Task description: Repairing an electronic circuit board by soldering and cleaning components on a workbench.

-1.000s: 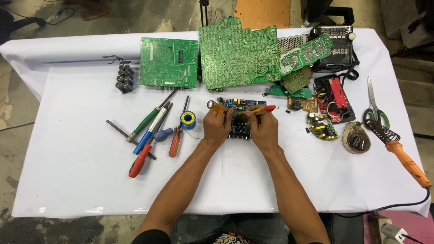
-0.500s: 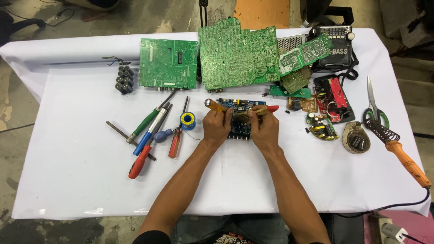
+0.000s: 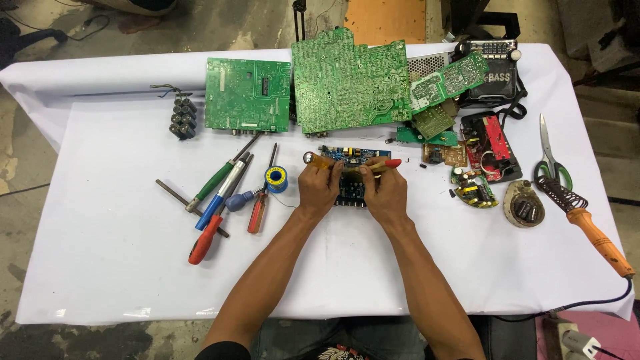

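A small blue circuit board point(image 3: 352, 156) with black parts lies at the middle of the white-covered table point(image 3: 120, 267). Both my hands rest on it. My left hand point(image 3: 319, 189) holds a screwdriver with an amber handle point(image 3: 319, 161) lying sideways over the board. My right hand point(image 3: 385, 193) grips a red-tipped tool point(image 3: 385, 164) that points left across the same board. My fingers hide the front half of the board.
Several screwdrivers point(image 3: 223, 193) and a solder spool point(image 3: 276, 178) lie to the left. Large green boards point(image 3: 350, 83) sit behind. A black capacitor block point(image 3: 182, 118) is at far left. Small boards point(image 3: 471, 188), scissors point(image 3: 551, 157) and a soldering iron point(image 3: 593, 230) lie to the right.
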